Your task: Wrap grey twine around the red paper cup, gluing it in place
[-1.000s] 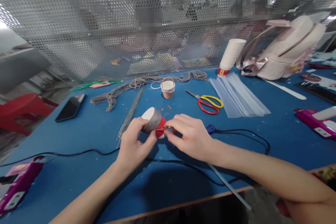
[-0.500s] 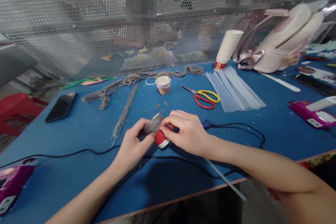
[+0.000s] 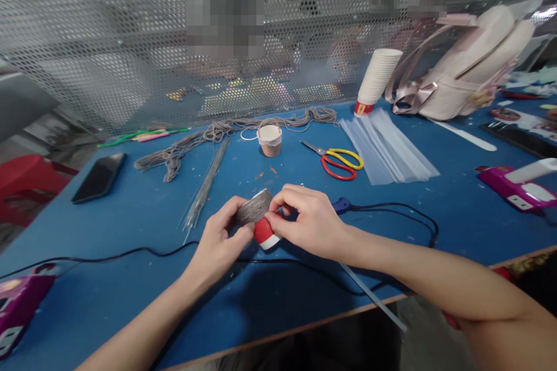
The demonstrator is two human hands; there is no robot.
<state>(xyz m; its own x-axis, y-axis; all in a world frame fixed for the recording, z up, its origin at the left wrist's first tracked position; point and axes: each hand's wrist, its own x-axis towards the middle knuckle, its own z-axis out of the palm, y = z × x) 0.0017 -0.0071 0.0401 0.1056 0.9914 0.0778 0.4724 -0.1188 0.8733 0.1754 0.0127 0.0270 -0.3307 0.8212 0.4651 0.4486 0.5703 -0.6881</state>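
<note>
A small paper cup (image 3: 263, 231), red with a white rim, is tilted between my hands, its upper part wrapped in grey cord (image 3: 256, 206). My left hand (image 3: 224, 237) grips it from the left, thumb on the near side and fingers around the wrapped end. From the right, my right hand (image 3: 308, 219) pinches at the line where the cord meets the red paper; what lies between those fingertips is hidden. Just behind my right hand is the blue tip end of a glue gun (image 3: 342, 206), mostly covered, with a black cable.
Scissors (image 3: 333, 161), a small wrapped cup (image 3: 270, 140), grey cord (image 3: 174, 153) and thin wires (image 3: 206, 188) lie beyond. Clear strips (image 3: 389, 151), stacked cups (image 3: 378, 81) and a bag (image 3: 465, 69) stand right. A phone (image 3: 99, 177) lies left. A glue stick (image 3: 374, 298) overhangs the front edge.
The cup has turned slightly in my hands, so more of its red side and white rim shows. Both hands stay on it.
</note>
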